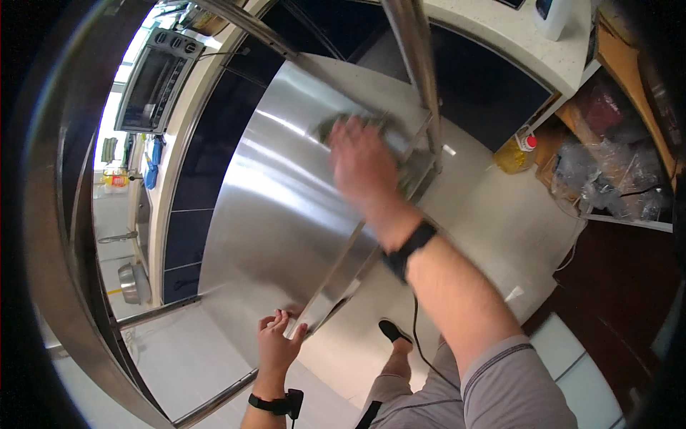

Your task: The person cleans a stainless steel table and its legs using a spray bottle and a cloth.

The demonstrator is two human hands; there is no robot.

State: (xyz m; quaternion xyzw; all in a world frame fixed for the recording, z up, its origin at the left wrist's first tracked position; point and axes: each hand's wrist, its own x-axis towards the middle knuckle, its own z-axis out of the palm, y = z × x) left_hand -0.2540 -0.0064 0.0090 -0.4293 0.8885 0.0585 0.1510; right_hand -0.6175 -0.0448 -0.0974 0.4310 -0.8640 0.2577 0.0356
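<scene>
A wide stainless-steel shelf (257,246) slopes across the middle of the view, mirror-bright with streaks of light. Over its far part my right hand (364,166) lies palm down, blurred, on a green cloth or pad (325,128). Most of that green piece is hidden under the fingers, so its exact kind cannot be told. My left hand (280,340) grips the near end of the shelf's front edge, fingers on top and thumb at the lip. Dark bands circle both wrists.
Steel posts (410,48) frame the shelf, with another post (45,214) close at left. A toaster oven (158,80) and a metal bowl (128,284) stand leftward. An oil bottle (514,155) sits on the floor near plastic bags (600,182). A black cable (417,327) hangs before my legs.
</scene>
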